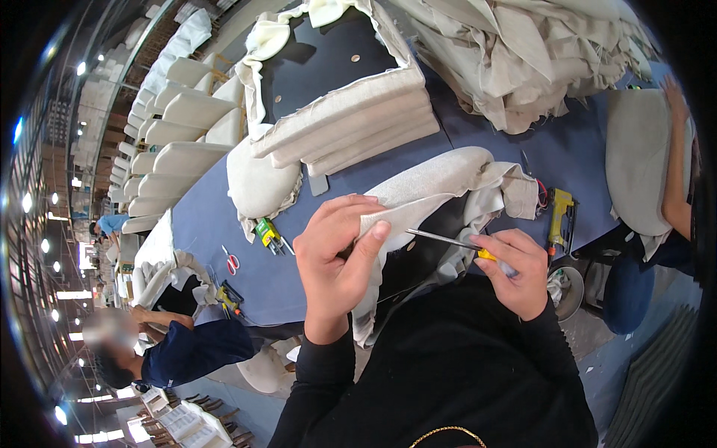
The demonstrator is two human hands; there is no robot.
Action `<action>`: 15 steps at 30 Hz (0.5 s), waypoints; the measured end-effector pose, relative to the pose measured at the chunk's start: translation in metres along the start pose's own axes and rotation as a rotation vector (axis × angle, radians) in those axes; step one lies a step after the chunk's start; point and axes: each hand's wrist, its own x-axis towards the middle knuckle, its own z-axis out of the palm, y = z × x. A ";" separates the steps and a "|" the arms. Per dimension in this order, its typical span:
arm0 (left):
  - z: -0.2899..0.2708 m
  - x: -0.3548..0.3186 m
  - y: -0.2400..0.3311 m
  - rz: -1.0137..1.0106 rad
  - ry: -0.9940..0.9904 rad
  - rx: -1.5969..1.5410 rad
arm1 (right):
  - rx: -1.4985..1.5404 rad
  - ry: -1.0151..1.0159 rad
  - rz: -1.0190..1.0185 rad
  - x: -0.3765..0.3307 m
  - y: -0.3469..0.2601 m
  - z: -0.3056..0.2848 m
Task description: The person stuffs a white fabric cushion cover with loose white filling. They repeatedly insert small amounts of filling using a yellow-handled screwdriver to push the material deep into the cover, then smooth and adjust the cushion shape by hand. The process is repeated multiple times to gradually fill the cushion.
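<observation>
Beige fabric point(413, 211) is pinched by the left hand point(334, 257) beside the black panel point(409, 260); the screwdriver point(453, 241) is gripped by the right hand point(517, 270). Fabric could be torn if the screwdriver slips.

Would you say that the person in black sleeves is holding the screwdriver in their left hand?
No, the right hand grips the screwdriver, while the left hand pinches beige fabric.
</observation>
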 end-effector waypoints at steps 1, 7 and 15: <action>-0.003 0.001 -0.001 0.063 -0.044 0.027 | 0.011 0.004 -0.006 0.001 0.000 0.001; -0.021 -0.003 -0.023 0.278 -0.242 -0.327 | 0.022 0.011 -0.088 0.004 0.003 -0.005; -0.016 -0.035 -0.038 -0.183 -0.545 -0.519 | -0.035 -0.022 -0.238 -0.023 0.005 -0.032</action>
